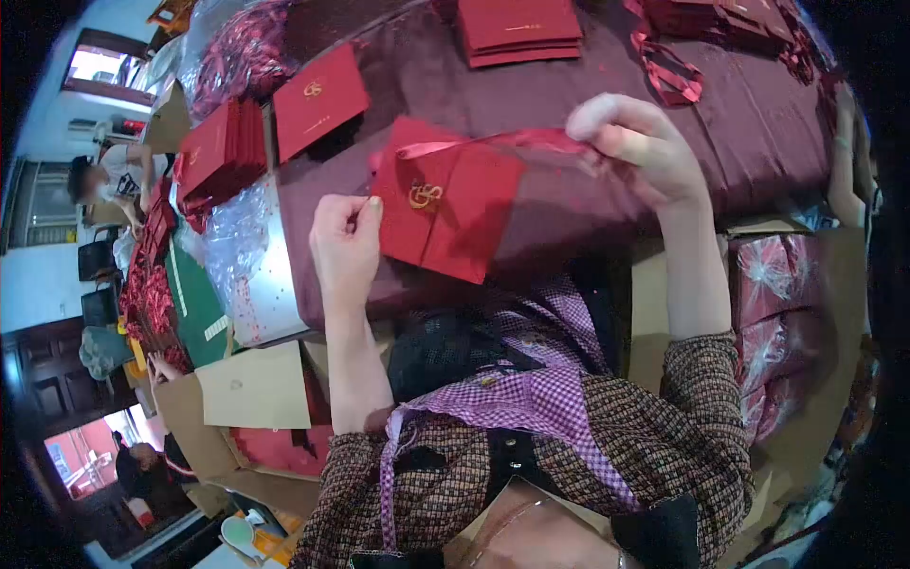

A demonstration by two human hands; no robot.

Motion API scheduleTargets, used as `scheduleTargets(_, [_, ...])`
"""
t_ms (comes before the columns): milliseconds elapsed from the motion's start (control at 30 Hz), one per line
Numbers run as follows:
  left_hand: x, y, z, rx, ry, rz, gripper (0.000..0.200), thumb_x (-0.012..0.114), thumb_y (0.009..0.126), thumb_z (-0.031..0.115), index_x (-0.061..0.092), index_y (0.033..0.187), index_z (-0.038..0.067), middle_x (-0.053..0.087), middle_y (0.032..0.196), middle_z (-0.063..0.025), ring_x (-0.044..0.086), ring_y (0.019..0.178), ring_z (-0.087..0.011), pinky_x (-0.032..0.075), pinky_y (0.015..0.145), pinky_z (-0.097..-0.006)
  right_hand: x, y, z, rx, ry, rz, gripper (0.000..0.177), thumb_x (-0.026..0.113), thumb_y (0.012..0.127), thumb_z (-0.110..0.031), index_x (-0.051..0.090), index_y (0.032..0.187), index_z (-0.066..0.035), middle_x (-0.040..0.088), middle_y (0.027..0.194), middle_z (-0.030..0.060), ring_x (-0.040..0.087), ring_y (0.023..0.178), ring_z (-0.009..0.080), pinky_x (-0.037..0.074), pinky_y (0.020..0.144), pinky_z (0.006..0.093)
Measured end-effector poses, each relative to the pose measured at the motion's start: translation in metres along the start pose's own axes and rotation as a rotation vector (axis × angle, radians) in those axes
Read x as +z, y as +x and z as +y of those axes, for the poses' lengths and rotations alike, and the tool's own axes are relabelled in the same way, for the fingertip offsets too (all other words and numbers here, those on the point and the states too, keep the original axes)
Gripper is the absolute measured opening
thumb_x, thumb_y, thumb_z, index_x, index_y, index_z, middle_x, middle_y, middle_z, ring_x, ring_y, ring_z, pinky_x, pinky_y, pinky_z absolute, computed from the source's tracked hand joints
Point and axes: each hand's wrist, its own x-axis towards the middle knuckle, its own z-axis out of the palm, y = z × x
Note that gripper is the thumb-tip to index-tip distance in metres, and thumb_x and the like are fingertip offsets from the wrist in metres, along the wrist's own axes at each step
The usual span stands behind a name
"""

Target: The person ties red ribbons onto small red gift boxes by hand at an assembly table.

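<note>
Holds the left edge of a flat red folder (464, 223) with gold monogram in the left hand (343, 237), thumb and curled fingers closed in a pinch. Grips a glossy red ribbon (531, 140) between thumb and fingers of the right hand (649, 147), stretched across the top of the folder. Shows the folder above the near part of the tabletop (578, 237), covered in dark maroon cloth; cannot tell contact with the cloth. Left of the folder: see a single red gold-marked folder (318, 100) and, farther left, an upright red stack (227, 142). Beyond the folder: see a flat red stack (521, 28). Right of the folder, near the tabletop edge: see plastic-wrapped red packs (777, 313) in a cardboard carton (654, 303).
</note>
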Motion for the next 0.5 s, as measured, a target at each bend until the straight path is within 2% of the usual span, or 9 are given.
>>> scheduleTargets(67, [0.0,0.004,0.001,-0.077,-0.06,-0.046,0.012,0.067,0.081,0.007,0.063,0.082,-0.004,0.057,0.072,-0.008,0.051,0.063,-0.0132,0.041,0.058,-0.0271,0.009,-0.002,0.002,-0.142,0.22,-0.152,0.024,0.061,0.088,-0.016,0.063,0.103,0.003,0.064,0.089,0.0076,0.059,0.075,0.0117,0.049,0.065,0.0237])
scheduleTargets(167, [0.003,0.007,0.001,-0.128,-0.122,-0.066,0.013,0.067,0.082,0.008,0.065,0.085,-0.005,0.058,0.072,-0.0066,0.052,0.065,-0.0117,0.042,0.061,-0.0262,0.022,-0.007,-0.003,-0.108,0.223,-0.204,0.034,0.065,0.084,-0.016,0.061,0.109,0.007,0.065,0.093,0.0145,0.062,0.079,0.0169,0.052,0.072,0.0274])
scheduleTargets(200, [0.004,0.008,0.007,-0.205,-0.219,-0.074,0.013,0.066,0.083,0.008,0.065,0.085,-0.006,0.058,0.072,-0.0047,0.052,0.066,-0.0108,0.042,0.062,-0.0254,0.025,-0.008,-0.004,-0.113,0.216,-0.203,0.034,0.066,0.083,-0.01,0.061,0.112,0.006,0.066,0.095,0.015,0.064,0.082,0.0185,0.053,0.075,0.0278])
scheduleTargets(233, [0.004,0.009,0.009,-0.282,-0.317,-0.083,0.014,0.065,0.085,0.007,0.065,0.086,-0.006,0.057,0.071,-0.0028,0.052,0.067,-0.0098,0.042,0.063,-0.0247,0.027,-0.008,-0.004,-0.113,0.219,-0.206,0.034,0.066,0.083,-0.01,0.061,0.112,0.006,0.066,0.095,0.015,0.064,0.082,0.0185,0.053,0.075,0.0278])
scheduleTargets(300, [0.006,0.01,-0.003,-0.267,-0.342,-0.108,0.014,0.063,0.087,0.007,0.065,0.09,-0.007,0.058,0.076,-0.0013,0.052,0.072,-0.0085,0.043,0.068,-0.0231,0.031,-0.007,-0.006,-0.083,0.042,-0.118,0.031,0.068,0.08,-0.006,0.062,0.109,0.005,0.067,0.095,0.0139,0.065,0.082,0.0185,0.053,0.077,0.0271])
scheduleTargets(333, [0.006,0.011,-0.007,-0.281,-0.404,-0.128,0.014,0.062,0.087,0.006,0.065,0.092,-0.007,0.058,0.079,-0.0021,0.052,0.074,-0.0085,0.042,0.07,-0.0229,0.035,-0.004,-0.006,-0.137,-0.144,-0.077,0.026,0.069,0.079,-0.002,0.065,0.104,0.003,0.068,0.095,0.0094,0.064,0.079,0.0149,0.053,0.073,0.0249])
scheduleTargets(400, [0.005,0.011,-0.009,-0.298,-0.463,-0.15,0.014,0.061,0.087,0.004,0.065,0.095,-0.007,0.059,0.082,-0.0028,0.052,0.077,-0.0086,0.042,0.071,-0.0226,0.042,0.003,0.004,-0.206,-0.521,0.017,0.02,0.072,0.079,-0.006,0.066,0.096,0.0,0.068,0.09,0.0059,0.063,0.077,0.0112,0.051,0.069,0.0239])
scheduleTargets(500, [0.003,0.011,-0.006,-0.225,-0.512,-0.219,0.016,0.059,0.086,0.001,0.065,0.098,-0.007,0.058,0.086,-0.0028,0.052,0.079,-0.0086,0.042,0.072,-0.0226,0.055,0.015,0.027,-0.527,-0.96,0.139,0.018,0.074,0.07,-0.007,0.064,0.085,-0.006,0.061,0.095,0.0091,0.06,0.086,0.0245,0.049,0.074,0.0329])
